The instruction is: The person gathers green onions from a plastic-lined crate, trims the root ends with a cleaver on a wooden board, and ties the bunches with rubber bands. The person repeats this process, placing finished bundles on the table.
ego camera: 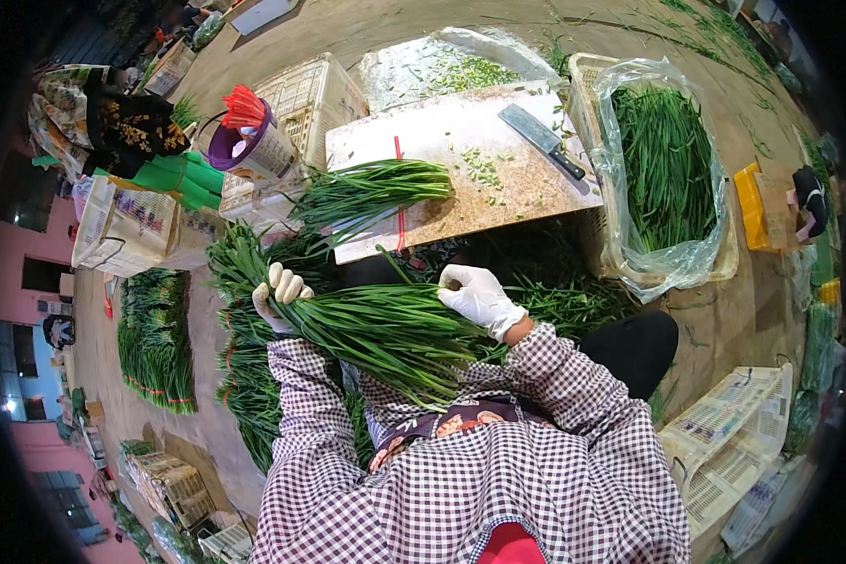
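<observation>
My left hand (282, 295), in a white glove, grips a loose bunch of garlic chives (388, 328) held across my lap. The leaves fan out to the right. My right hand (481, 296), gloved too, pinches thin green chive leaves at the bunch's upper edge. Ahead, a white cutting board (430, 116) carries another chive bunch (381, 185) lying over a red tie strip (400, 229). A cleaver (532, 132) with a black handle rests on the board's right side among chopped bits. Below my left hand are tied chive bundles (250, 395).
Right of the board, a plastic crate (606, 240) holds chives in a clear bag. A purple bucket (271, 151) with red strips stands left. More bundles (155, 338) lie on the floor. A pale crate (719, 423) sits lower right. Loose leaves (571, 299) lie past my right hand.
</observation>
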`<action>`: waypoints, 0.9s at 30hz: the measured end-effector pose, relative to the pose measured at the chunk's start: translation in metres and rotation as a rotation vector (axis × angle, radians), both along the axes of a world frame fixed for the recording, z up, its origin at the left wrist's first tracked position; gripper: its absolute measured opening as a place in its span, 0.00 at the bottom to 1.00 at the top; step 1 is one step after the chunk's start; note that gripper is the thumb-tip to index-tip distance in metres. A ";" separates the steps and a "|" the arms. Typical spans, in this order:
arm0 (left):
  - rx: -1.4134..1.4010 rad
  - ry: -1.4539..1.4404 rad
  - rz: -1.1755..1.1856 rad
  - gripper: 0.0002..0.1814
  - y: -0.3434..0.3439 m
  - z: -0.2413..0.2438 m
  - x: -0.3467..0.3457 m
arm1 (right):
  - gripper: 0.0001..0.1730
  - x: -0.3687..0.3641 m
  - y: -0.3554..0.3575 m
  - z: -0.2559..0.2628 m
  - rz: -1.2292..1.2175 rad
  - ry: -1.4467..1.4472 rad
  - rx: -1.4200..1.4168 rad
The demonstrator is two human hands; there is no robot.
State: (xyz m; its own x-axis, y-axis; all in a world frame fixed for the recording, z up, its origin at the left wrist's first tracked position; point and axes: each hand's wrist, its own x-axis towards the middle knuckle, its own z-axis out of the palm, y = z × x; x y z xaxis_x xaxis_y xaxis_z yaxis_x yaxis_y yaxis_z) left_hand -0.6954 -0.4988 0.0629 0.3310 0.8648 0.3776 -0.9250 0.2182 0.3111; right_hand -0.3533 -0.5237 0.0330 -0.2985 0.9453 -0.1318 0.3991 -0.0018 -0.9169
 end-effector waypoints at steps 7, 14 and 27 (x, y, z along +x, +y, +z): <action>-0.027 -0.019 0.029 0.13 -0.008 -0.007 -0.005 | 0.06 0.021 0.001 0.001 -0.067 0.120 0.029; -0.048 -0.039 0.035 0.12 -0.007 -0.009 -0.002 | 0.15 0.010 -0.002 0.003 0.068 0.011 0.163; -0.089 -0.100 0.093 0.12 -0.016 -0.022 -0.008 | 0.08 0.134 0.012 -0.044 -0.071 -0.975 0.220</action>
State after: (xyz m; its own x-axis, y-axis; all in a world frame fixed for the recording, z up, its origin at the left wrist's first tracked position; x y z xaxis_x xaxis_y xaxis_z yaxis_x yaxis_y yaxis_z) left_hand -0.7036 -0.5152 0.0413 0.2129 0.9213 0.3254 -0.9678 0.1530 0.2000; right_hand -0.2189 -0.5119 -0.0111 -0.0950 0.9895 -0.1087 0.9822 0.0754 -0.1719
